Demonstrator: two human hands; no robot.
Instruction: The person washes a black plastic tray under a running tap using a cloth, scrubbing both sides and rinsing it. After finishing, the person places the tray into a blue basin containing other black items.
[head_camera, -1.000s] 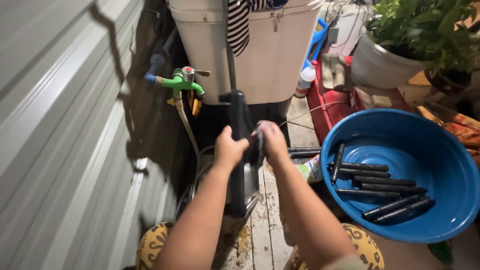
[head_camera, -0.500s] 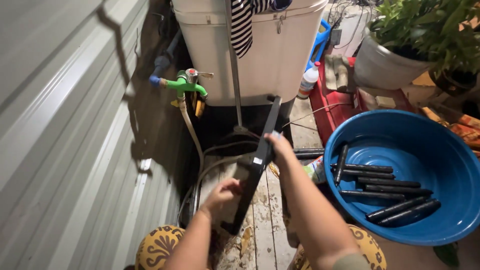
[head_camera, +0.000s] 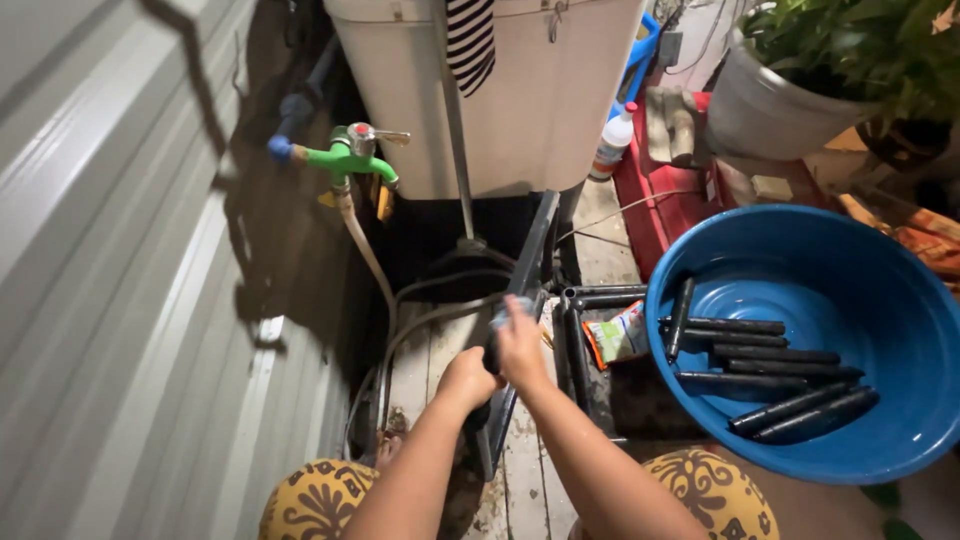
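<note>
Gripping the long flat black metal bar (head_camera: 520, 320) left of the blue plastic basin (head_camera: 900, 300), left hand (head_camera: 468, 378) steadies while right hand (head_camera: 520, 345), closed on a scrubber, should rub lengthwise.

Both hands, left hand (head_camera: 468, 378) and right hand (head_camera: 522, 346), grip a long black bar (head_camera: 522, 300) beside a blue basin (head_camera: 905, 330) of black rods (head_camera: 775, 355).

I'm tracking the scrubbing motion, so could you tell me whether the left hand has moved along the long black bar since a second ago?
Yes. The left hand slid down the black bar, away from the white tub.
</note>
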